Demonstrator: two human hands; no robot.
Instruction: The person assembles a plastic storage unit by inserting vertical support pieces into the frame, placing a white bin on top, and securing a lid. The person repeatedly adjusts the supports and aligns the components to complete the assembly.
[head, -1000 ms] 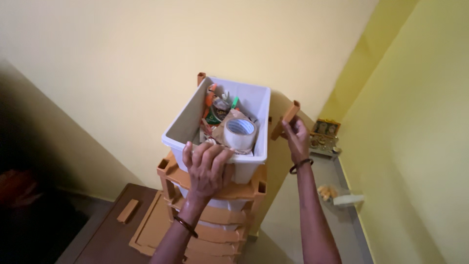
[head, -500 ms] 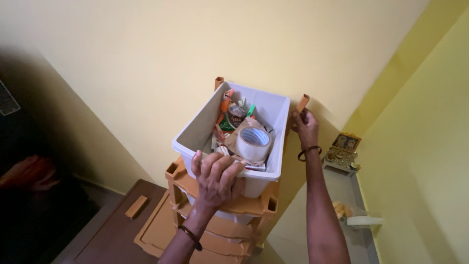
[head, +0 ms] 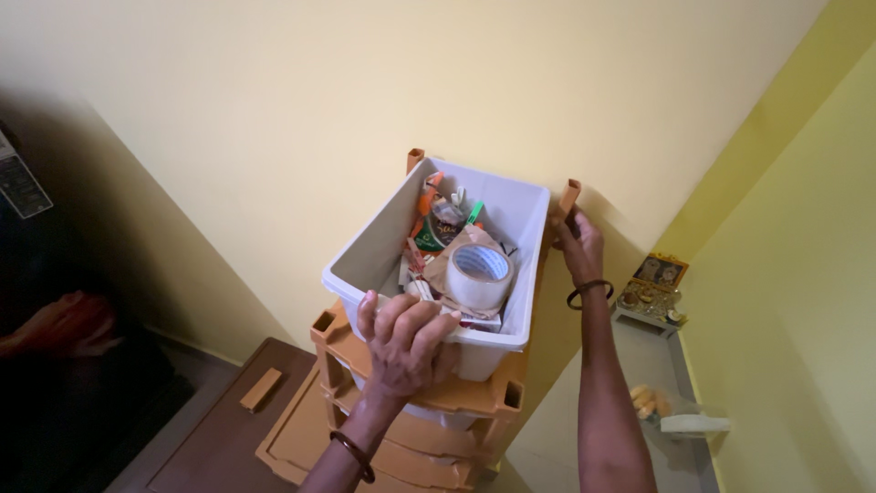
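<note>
Both hands clamp shut: left hand (head: 406, 342) on white drawer (head: 383, 242), right hand (head: 578, 245) on orange post (head: 569, 196).

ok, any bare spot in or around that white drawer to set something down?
Inside the white plastic drawer, the left half by its left wall is bare; the right is crowded by a roll of tape and packets. The brown lid lower left is free beyond a small brown block.

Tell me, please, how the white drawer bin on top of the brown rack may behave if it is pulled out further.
The white bin looks like thin, stiff plastic, so probably light itself. Its load, a tape roll and small packets, lies toward the front, so it may tip forward. The left hand grips its front rim; the right hand steadies a rack post.
</note>
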